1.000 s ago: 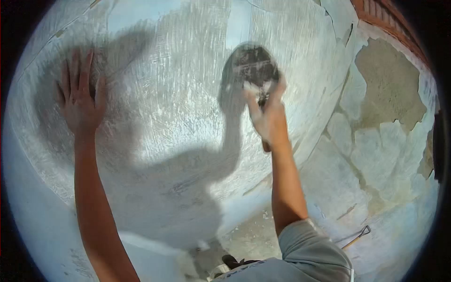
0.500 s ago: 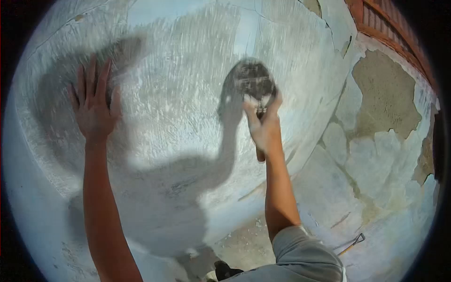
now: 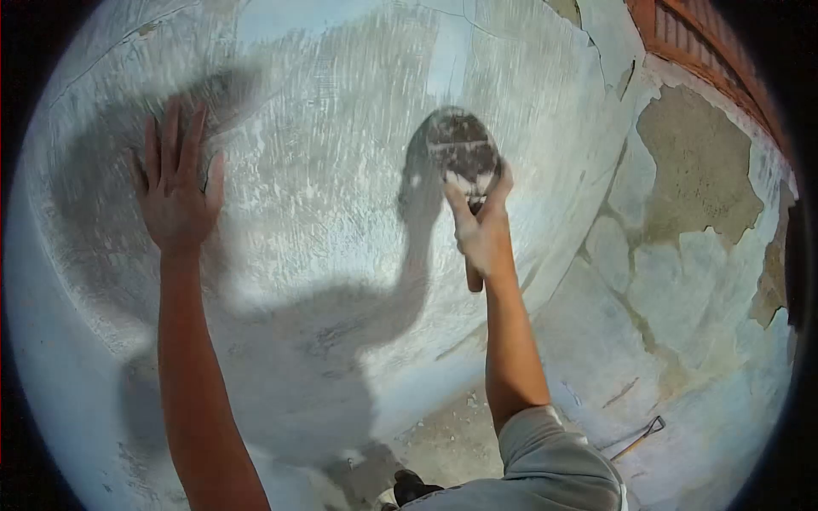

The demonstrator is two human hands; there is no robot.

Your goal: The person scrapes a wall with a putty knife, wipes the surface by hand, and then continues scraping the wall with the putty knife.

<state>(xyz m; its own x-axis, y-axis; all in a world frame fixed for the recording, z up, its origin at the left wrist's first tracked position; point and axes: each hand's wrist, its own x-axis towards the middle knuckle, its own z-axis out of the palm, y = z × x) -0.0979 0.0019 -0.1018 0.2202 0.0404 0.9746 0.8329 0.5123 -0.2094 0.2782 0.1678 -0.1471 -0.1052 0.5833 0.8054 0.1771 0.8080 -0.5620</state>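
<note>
My left hand (image 3: 179,200) lies flat on the pale, scratched wall (image 3: 332,170), its fingers spread and pointing up. My right hand (image 3: 482,226) grips a scraper (image 3: 463,157) with a broad, dark blade marked by white dust. Its brown handle sticks out below my palm. The blade is up against the wall, with its shadow just to the left. Thumb and fingers close around the base of the blade, and white powder coats them. Fine upright scrape marks cover the wall around both hands.
Bare grey patches (image 3: 699,166) show where plaster has come off the right-hand wall. A tool with a yellow shaft and a D-shaped grip (image 3: 639,439) leans low at right. Crumbs of debris litter the floor (image 3: 452,434). A reddish frame (image 3: 707,43) is at upper right.
The view has shifted slightly. My left hand stays flat on the wall with its thumb a little further out, and my right hand keeps the scraper at nearly the same spot.
</note>
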